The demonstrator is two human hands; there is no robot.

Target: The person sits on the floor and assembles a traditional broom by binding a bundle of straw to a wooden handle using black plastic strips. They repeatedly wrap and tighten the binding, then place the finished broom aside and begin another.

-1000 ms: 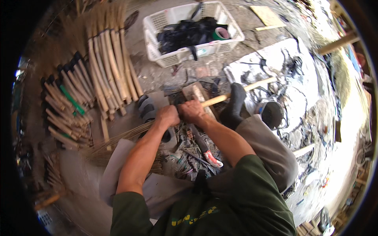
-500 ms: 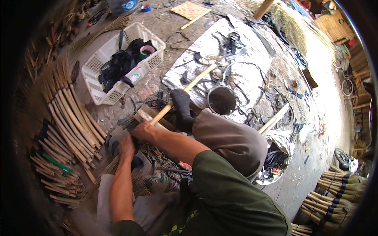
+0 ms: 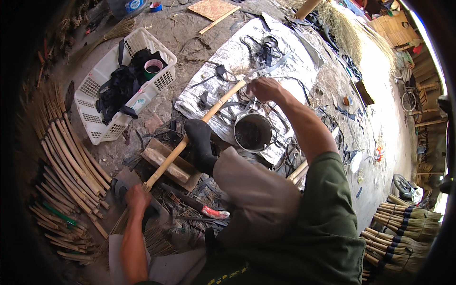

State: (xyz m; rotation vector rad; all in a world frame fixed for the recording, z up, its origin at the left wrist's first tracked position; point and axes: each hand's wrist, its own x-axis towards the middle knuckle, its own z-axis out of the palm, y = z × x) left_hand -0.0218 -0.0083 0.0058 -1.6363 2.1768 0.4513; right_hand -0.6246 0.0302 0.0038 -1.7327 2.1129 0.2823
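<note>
A bamboo stick (image 3: 211, 111) slants from my left hand to the silvery sheet. Around its near end my left hand (image 3: 137, 197) is closed, with broom bristles (image 3: 160, 238) spreading below. My dark-shod foot (image 3: 199, 140) rests against the middle of the stick. At the far end, my right hand (image 3: 263, 89) is closed beside the tip, over black strips; what its fingers hold is hidden. A dark metal pot (image 3: 251, 135) stands just below that hand. Between my arms lies a tool with a red and white handle (image 3: 215, 212).
On the left is a white plastic crate (image 3: 102, 126) of black strips and tape (image 3: 153, 66). Bamboo-handled brooms (image 3: 76, 152) lie below it. A wooden block (image 3: 166, 164) sits under the stick. Black strips litter the silvery sheet (image 3: 199, 97). Finished-looking brooms (image 3: 403, 228) are stacked right.
My right hand has left the near end of the stick and moved up and right to its far tip. My left hand stays at the near end. The red-and-white handled tool is now uncovered.
</note>
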